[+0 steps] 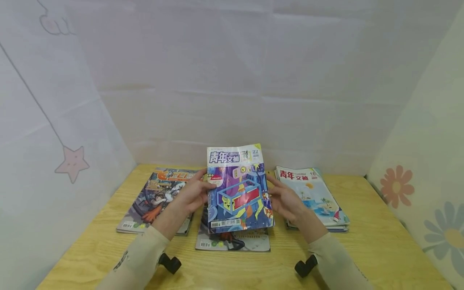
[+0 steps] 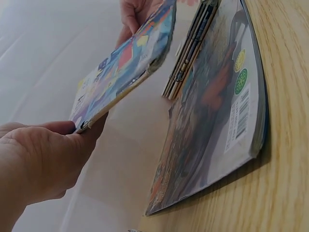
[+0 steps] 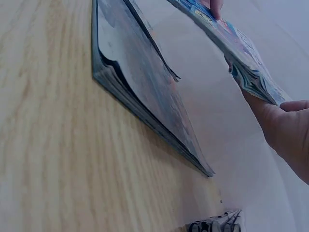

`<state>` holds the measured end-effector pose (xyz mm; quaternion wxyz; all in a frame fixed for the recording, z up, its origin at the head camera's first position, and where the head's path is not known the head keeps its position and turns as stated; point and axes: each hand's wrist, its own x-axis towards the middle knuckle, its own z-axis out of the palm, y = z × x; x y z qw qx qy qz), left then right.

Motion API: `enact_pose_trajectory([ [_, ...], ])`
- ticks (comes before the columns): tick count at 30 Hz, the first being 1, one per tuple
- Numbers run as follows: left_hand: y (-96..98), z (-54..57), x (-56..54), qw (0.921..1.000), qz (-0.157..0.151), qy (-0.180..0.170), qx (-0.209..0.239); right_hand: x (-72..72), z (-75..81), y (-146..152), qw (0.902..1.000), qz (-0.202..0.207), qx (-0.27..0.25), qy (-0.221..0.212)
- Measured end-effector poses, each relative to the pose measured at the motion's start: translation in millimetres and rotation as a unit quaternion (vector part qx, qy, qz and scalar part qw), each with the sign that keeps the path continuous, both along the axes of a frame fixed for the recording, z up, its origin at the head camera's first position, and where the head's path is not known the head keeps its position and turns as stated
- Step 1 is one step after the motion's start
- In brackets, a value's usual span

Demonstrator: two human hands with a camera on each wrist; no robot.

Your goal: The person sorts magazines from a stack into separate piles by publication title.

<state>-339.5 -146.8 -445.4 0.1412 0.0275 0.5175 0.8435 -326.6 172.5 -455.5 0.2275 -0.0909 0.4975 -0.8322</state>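
Note:
A magazine [image 1: 239,193] with a purple and blue cover is held up and tilted in both hands. My left hand [image 1: 195,192] grips its left edge, the thumb on the cover and the fingers beneath. At the opposite edge my right hand [image 1: 288,201] holds it, fingers partly hidden behind. In the left wrist view the purple magazine [image 2: 125,63] is raised clear of the pile below. Under it on the table lies a darker magazine [image 1: 250,243], mostly covered in the head view. The right wrist view shows the right hand [image 3: 292,130] at the held magazine's edge.
Left on the wooden table [image 1: 98,253] lies a stack of dark comic-style magazines [image 1: 159,201], partly behind the left forearm. A stack of magazines with a beach cover [image 1: 315,197] lies at the right. White cloth walls [image 1: 232,80] stand behind and at the sides.

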Motion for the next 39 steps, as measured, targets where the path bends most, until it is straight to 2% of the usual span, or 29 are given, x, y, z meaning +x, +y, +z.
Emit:
enact_pose_trajectory([
  [5,7.5,-2.2,-0.4,0.9998,-0.012,0.014,-0.004,-0.7,4.3,6,0.9987,-0.040,0.025,0.020],
  [7,12.9,-2.9,-0.3,0.9992,-0.006,0.027,-0.029,-1.1,6.2,8,0.9973,-0.061,0.033,0.023],
  [9,19.0,-3.7,-0.3,0.9958,0.002,0.048,-0.078,-1.7,8.6,11,0.9955,-0.080,0.042,0.026],
  [11,26.7,-3.4,-0.2,0.9886,0.002,0.068,-0.134,-2.6,11.6,15,0.9936,-0.098,0.052,0.023],
  [14,39.4,-0.9,0.2,0.9715,-0.017,0.098,-0.216,-3.9,17.8,24,0.9865,-0.137,0.088,0.022],
  [18,56.7,5.4,-3.4,0.9549,-0.045,0.121,-0.267,-6.6,26.8,41,0.9733,-0.181,0.137,0.031],
  [21,71.4,9.5,-10.9,0.9539,-0.059,0.130,-0.264,-9.2,31.4,56,0.9666,-0.191,0.163,0.050],
  [24,89.7,8.5,-20.6,0.9585,-0.068,0.132,-0.243,-13.3,32.3,72,0.9576,-0.199,0.198,0.064],
  [27,112.2,0.5,-29.9,0.9659,-0.081,0.128,-0.210,-16.4,31.3,90,0.9399,-0.219,0.255,0.061],
  [30,134.6,-9.6,-33.5,0.9732,-0.095,0.104,-0.182,-15.9,30.8,109,0.9157,-0.235,0.322,0.052],
  [33,154.1,-19.9,-32.0,0.9753,-0.102,0.082,-0.178,-12.8,30.2,125,0.8916,-0.247,0.376,0.050],
  [36,171.3,-29.9,-30.2,0.9756,-0.095,0.071,-0.184,-10.6,28.1,137,0.8672,-0.254,0.425,0.056],
  [39,187.0,-38.8,-31.4,0.9766,-0.083,0.070,-0.186,-9.2,25.9,144,0.8492,-0.260,0.456,0.059],
])
